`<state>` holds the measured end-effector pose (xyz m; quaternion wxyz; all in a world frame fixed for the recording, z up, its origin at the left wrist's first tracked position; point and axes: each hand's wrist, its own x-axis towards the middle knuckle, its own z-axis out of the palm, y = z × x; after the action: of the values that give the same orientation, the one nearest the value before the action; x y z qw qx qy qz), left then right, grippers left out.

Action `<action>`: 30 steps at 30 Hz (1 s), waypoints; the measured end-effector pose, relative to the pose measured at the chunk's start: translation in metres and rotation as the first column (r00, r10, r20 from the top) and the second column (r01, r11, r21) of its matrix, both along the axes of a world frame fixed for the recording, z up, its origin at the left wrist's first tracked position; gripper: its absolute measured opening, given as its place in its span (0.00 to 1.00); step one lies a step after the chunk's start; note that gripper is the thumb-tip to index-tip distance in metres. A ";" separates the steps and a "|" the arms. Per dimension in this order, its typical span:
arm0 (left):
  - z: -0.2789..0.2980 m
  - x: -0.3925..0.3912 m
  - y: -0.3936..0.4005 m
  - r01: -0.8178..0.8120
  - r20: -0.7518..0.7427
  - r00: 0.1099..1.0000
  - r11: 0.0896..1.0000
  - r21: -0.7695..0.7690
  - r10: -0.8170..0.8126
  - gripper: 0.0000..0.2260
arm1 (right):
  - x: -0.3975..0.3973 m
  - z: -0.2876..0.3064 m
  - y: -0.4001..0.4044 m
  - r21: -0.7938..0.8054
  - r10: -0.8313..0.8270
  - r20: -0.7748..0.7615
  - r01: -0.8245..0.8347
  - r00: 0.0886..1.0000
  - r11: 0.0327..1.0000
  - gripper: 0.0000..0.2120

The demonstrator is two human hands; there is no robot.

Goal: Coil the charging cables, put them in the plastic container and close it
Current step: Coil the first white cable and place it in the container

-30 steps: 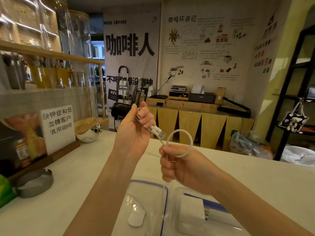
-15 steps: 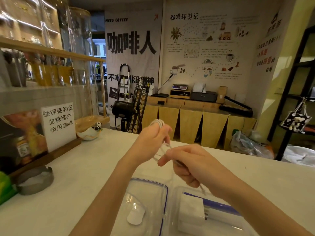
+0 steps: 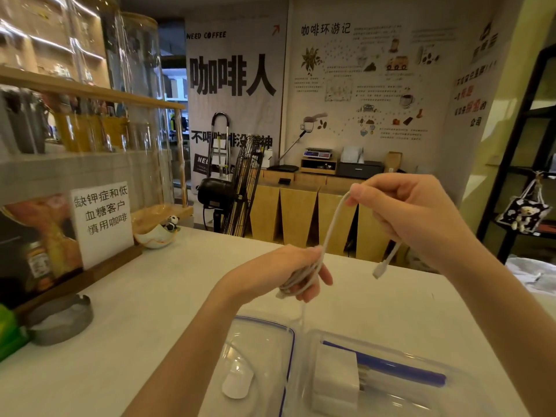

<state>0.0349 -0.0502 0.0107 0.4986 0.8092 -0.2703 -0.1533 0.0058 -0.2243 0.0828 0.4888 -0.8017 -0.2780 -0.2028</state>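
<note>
At the far left of our white counter (image 3: 144, 311) sits a round metal ashtray (image 3: 58, 320), and behind it a paper sign with Chinese characters (image 3: 103, 222) stands in a wooden holder, with a small bowl carrying a panda figure (image 3: 158, 233) just beside it. Moving right, our left hand (image 3: 288, 272) hovers above the counter, fingers curled around several turns of the white charging cable (image 3: 332, 227) (the loops cross the palm and fingers, and one plug end pokes out below the hand). From that bundle the cable climbs up and to the right to our right hand (image 3: 403, 212), which is held higher and pinches the cord between thumb and fingers; the cable's free end hangs down from this hand, and its connector (image 3: 379, 269) dangles in the air, touching nothing. Below the two hands, at the near edge of the counter, the clear lid with a blue seal (image 3: 261, 365) lies flat on the left, and the open plastic container (image 3: 391, 383) lies just to its right. Inside the container we see a white charger block (image 3: 337, 374). The cable itself is not in the container; it is stretched between our two hands above it.
</note>
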 end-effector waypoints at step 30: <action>0.022 0.001 0.025 -0.120 -0.143 0.986 0.230 -0.966 -0.083 0.13 | -0.008 -0.076 0.048 -0.603 0.047 -0.072 -0.081 0.996 0.794 0.13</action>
<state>0.0359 -0.0250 0.0326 0.9149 0.3124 -0.2554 -0.0124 -0.0027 -0.1764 0.0066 0.2210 -0.9109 -0.3422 -0.0654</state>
